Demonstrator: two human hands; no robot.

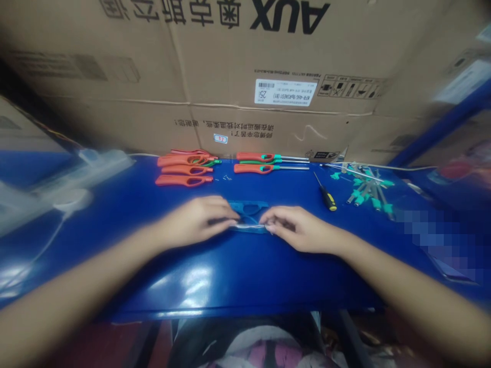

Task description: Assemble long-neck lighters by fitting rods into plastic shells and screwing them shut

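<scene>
Two blue lighter casing halves lie between my hands, the farther half (250, 207) with its trigger opening showing. My left hand (203, 220) is closed in a pinch at the left end of the nearer casing half (251, 230). At its right end, the thumb and fingers of my right hand (297, 228) are pinched too. A thin whitish strand (249, 225) runs along this nearer half from fingertips to fingertips; whether it is a wire or a bright edge is unclear. My fingers hide both ends of the casing.
Orange lighter bodies (184, 180) lie at the back left, and lighters with metal tubes (257, 168) at the back centre. A screwdriver (327, 197) and a pile of tubes with green ends (370, 189) are right. A power strip (95, 176) stands left; a cardboard box (215, 87) rises behind.
</scene>
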